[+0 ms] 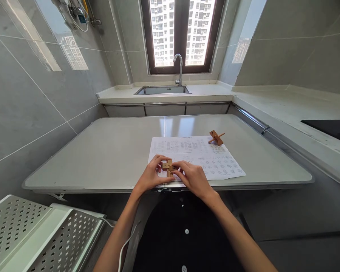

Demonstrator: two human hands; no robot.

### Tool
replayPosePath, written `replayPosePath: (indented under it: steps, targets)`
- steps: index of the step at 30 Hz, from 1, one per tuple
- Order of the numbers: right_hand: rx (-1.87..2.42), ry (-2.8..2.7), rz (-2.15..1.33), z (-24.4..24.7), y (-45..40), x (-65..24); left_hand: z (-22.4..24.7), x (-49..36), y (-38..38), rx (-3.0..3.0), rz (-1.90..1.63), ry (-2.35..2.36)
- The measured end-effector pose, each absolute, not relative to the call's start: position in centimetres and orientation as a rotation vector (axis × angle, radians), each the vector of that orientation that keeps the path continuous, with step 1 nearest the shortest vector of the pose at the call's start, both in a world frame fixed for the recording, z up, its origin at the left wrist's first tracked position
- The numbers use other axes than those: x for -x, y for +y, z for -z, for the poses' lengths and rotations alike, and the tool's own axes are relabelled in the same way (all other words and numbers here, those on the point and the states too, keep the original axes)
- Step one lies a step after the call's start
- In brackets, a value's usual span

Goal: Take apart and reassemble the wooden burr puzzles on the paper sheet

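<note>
Left hand [153,173]: fingers curling half-closed in a C, fingertips bracing the far end of a wooden block assembly [169,165], thumb pressing its near end. Right hand [193,178]: thumb and forefinger drawing nearly together, pinching the same assembly at its 3 o'clock side. Assembly is showing a cross-like outline of interlocking pale bars, sitting between both hands above the near edge of the table [96,155]; cannot tell whether it is touching the surface beneath.

Taking the assembly as clock centre: printed sheet [184,153] is spreading mostly toward 2 o'clock, showing rows of small diagrams. Darker wooden piece [216,138], flat plate with thin rod, is resting at the sheet's far right corner, also 2 o'clock, well apart from the hands.

Farther out: sink [163,90], faucet [180,70] and window [181,34] are lining up near 12. White perforated panels [49,223] are standing at 8.
</note>
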State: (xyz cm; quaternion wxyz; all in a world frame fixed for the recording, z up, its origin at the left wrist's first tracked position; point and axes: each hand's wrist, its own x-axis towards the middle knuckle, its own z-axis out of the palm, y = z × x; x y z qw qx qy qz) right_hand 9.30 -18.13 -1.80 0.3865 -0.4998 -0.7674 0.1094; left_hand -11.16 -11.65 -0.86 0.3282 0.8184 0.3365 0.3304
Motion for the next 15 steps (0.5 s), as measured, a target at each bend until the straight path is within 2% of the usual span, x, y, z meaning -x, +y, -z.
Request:
replayPosePath:
  steps: [7,15]
  targets:
    - [1.182,-1.88,-0.347,1.76,-18.13,-9.1,0.98,11.26,-11.83,-2.081,-0.756,0.925]
    - [1.21,-1.644,-0.566,2.39,-17.53,-9.85,0.76,11.29,-11.99,-1.998,-0.821,0.875]
